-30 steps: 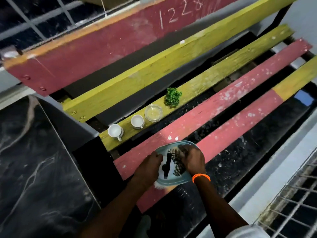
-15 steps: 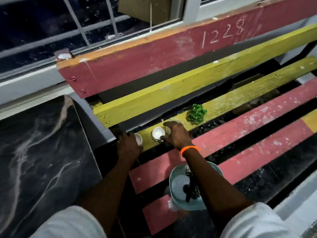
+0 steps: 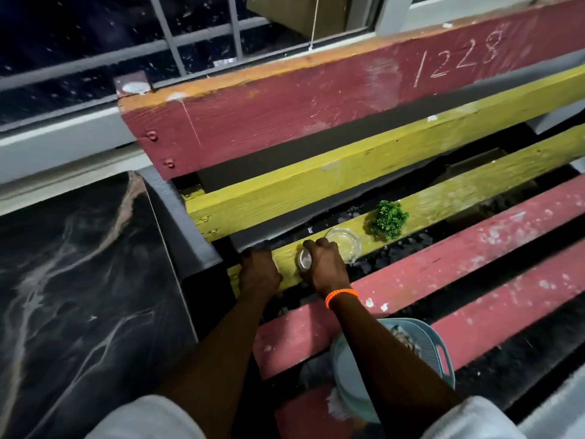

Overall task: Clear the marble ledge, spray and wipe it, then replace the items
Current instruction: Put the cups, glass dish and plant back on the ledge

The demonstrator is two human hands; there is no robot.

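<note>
The black marble ledge (image 3: 79, 296) with pale veins fills the left side. To its right, on a yellow bench slat (image 3: 459, 194), my left hand (image 3: 258, 274) is closed over a small white cup that it hides almost fully. My right hand (image 3: 326, 264), with an orange wristband, grips a second small white cup (image 3: 304, 258) from above. Just right of it sits a clear glass dish (image 3: 346, 243), and beyond that a small green plant tuft (image 3: 388, 219). A pale blue basket (image 3: 433, 346) with a cloth inside rests on the red slats under my right forearm.
The bench has red and yellow slats with dark gaps between them; the red backrest (image 3: 316, 99) bears the chalk number 1228. A barred window (image 3: 177, 42) runs along the top. A grey step edge (image 3: 186, 229) separates ledge and bench.
Both hands left the blue basket and reached up to the two white cups on the yellow slat, closing on them. The view shifted closer and to the left.
</note>
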